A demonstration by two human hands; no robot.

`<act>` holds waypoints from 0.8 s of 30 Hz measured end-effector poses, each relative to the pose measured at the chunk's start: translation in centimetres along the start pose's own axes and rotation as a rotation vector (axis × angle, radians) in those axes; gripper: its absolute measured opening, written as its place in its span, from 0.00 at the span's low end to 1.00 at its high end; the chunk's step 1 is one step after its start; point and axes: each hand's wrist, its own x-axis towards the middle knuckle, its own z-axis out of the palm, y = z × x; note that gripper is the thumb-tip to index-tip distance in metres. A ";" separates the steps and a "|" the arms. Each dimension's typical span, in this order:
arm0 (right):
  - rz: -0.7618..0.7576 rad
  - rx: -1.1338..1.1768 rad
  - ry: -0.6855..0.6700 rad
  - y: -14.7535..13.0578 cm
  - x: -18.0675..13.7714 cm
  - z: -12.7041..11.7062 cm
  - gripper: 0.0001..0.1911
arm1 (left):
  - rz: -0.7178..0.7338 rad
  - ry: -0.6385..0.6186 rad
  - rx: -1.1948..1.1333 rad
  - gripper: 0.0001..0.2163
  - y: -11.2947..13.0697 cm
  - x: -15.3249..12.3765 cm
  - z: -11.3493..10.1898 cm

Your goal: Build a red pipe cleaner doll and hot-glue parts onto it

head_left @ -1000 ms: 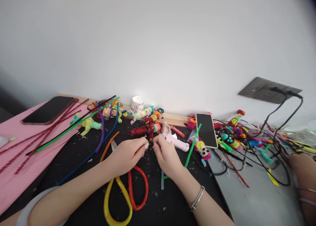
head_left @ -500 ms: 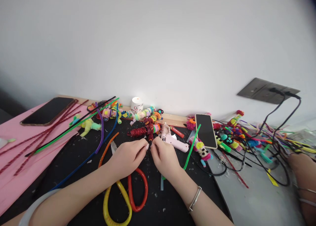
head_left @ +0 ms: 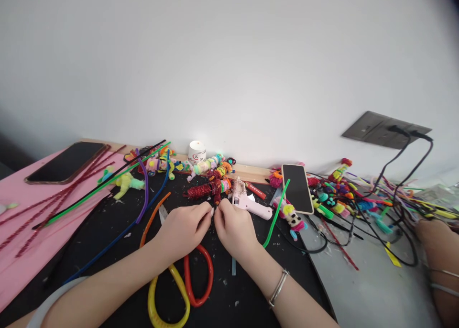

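Note:
My left hand (head_left: 184, 227) and my right hand (head_left: 233, 227) meet fingertip to fingertip over the black mat (head_left: 118, 232). Both are closed in a pinch on a small piece between them, too small to name. Just beyond the fingertips lies a red glitter pipe-cleaner figure (head_left: 202, 190). A pink glue gun (head_left: 249, 204) lies right of it, close to my right hand. Scissors with one yellow and one red handle (head_left: 179, 289) lie under my left wrist. A green pipe cleaner (head_left: 276, 213) runs past my right hand.
A phone (head_left: 64, 161) rests on pink paper (head_left: 28, 242) at left with red pipe cleaners. Another phone (head_left: 297, 188) lies right of centre among a heap of pipe-cleaner figures and black cables (head_left: 405, 184). A white roll (head_left: 197, 151) stands by the wall. Another person's arm (head_left: 437, 266) enters at right.
Both hands have stayed together, pinching, and have shifted a little to the left and toward me. The view has moved slightly.

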 end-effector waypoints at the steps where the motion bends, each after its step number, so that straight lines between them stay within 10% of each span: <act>1: 0.015 -0.006 0.003 0.0 0.0 0.0 0.10 | 0.000 0.003 -0.015 0.11 -0.1 0.0 0.0; 24: 0.005 -0.124 0.068 -0.6 -0.3 0.5 0.08 | 0.073 0.005 0.115 0.09 -0.2 -0.2 0.7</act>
